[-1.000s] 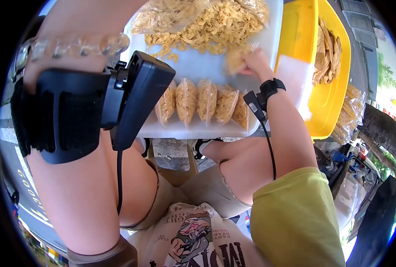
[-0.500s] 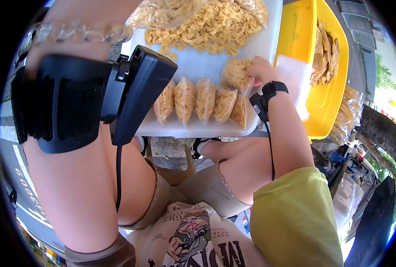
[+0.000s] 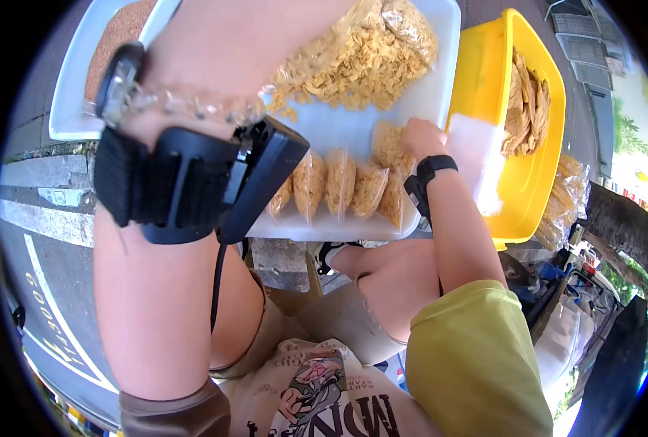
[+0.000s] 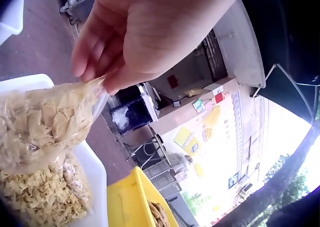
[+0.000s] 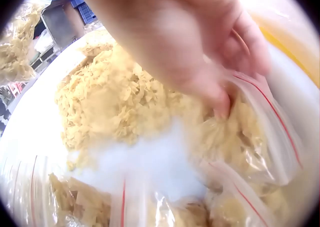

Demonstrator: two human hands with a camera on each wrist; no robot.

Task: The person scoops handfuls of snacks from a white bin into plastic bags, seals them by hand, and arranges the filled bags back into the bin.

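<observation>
In the left wrist view my left hand (image 4: 150, 37) pinches the gathered top of a large clear plastic bag (image 4: 50, 119) of pale yellow dried flakes, which hangs from the fingertips. My right hand (image 3: 424, 137) grips the edge of a small zip bag (image 3: 389, 143) filled with flakes, standing at the right end of the row in the white tray (image 3: 331, 124). Seen from the right wrist, the thumb presses at that bag's mouth beside its red zip line. Several filled zip bags (image 3: 340, 182) stand along the tray's near side. Loose flakes (image 3: 378, 69) lie heaped behind them.
Right of the tray is a yellow bin (image 3: 477, 65) with brown dried pieces (image 3: 525, 105). Clear plastic sheets or bags (image 3: 477, 146) lie over its near edge. Another white tub (image 3: 69, 109) with brown contents stands far left. A bulging bag (image 3: 411, 33) sits at the tray's back.
The right hand has brought the small filled bag down toward the row's right end. The left forearm has swung rightward across the tray, and the far-left tub has come into view.
</observation>
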